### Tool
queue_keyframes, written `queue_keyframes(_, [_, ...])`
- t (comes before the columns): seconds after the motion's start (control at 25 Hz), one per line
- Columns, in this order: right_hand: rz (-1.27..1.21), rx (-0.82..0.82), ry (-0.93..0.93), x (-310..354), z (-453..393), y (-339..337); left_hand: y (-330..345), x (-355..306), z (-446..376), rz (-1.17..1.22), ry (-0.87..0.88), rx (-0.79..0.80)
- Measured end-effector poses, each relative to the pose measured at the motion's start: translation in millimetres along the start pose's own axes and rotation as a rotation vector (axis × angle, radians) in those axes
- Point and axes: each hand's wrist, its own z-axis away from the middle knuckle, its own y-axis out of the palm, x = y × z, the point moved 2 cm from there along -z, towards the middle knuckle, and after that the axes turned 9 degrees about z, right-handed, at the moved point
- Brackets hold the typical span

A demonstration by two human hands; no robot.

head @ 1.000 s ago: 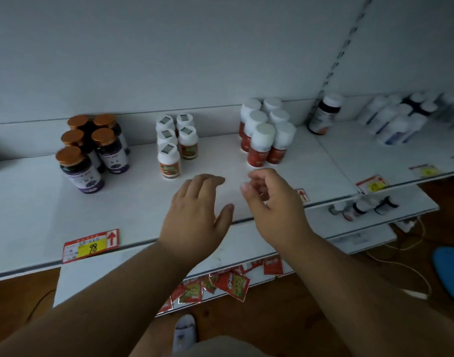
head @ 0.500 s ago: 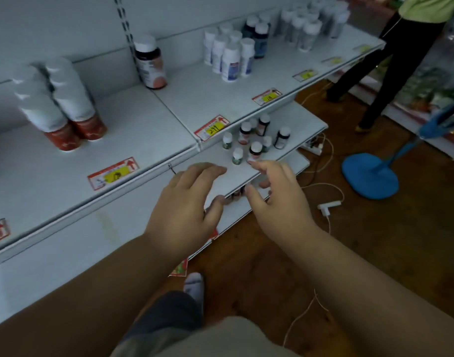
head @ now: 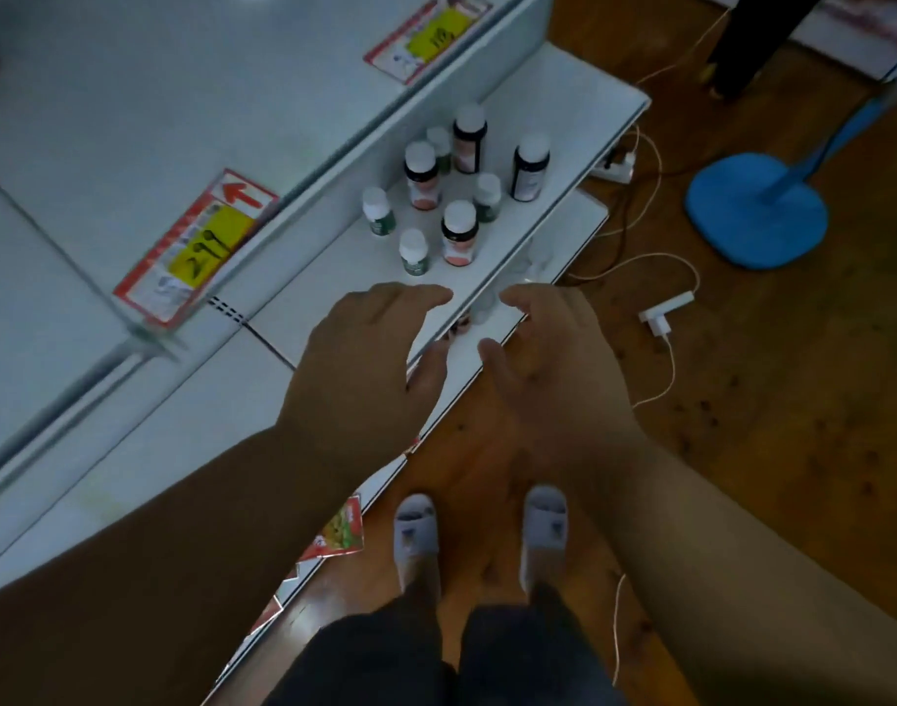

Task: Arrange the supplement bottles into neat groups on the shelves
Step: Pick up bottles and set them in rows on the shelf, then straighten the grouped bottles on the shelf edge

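Below, both hands hover (empty) near scattered white-capped bottles.

Dim cool light, motion blur on upper shelf, wide-angle edge distortion

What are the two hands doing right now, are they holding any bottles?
Left hand: open, fingers loosely curved, holding nothing.
Right hand: open, fingers loosely curved, holding nothing.
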Motion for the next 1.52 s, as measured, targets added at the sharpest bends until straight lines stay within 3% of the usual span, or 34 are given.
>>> queue_keyframes(0.2, [-0.104, 0.064, -0.023, -51.9, -89.7, 125.7, 77.9, 71.1, -49.7, -0.043, -0.088, -0.011])
queue_keyframes(0.4, [-0.054, 0.095, -0.089, -80.7, -183.0, 247.4, 128.1, 135.1, -76.6, -0.106, -0.142, -0.058])
queue_keyframes(0.68, [-0.049, -0.167, -0.157, -80.4, -260.3, 325.1, 160.1, 190.7, -106.5, -0.138, -0.159, -0.175])
queue_keyframes(0.8, [-0.304, -0.122, -0.135, -78.3, -248.3, 303.3, 153.8, 189.4, -101.4, -0.127, -0.164, -0.178])
queue_keyframes(0.96, [-0.834, 0.190, 0.102, -80.7, -159.6, 212.0, 136.2, 145.1, -74.0, -0.008, -0.256, -0.129])
queue_keyframes(1.08, [-0.942, 0.358, 0.149, -69.1, -94.7, 121.5, 107.0, 78.4, -41.8, 0.085, -0.337, -0.125])
queue_keyframes(1.28, [-1.027, 0.611, -0.029, 5.4, -28.3, -20.5, -2.9, -32.1, 35.3, 0.221, -0.414, -0.283])
queue_keyframes(1.52, [-1.038, 0.974, -0.382, 166.7, 45.1, -106.2, -149.1, -92.2, 157.6, 0.330, -0.496, -0.661])
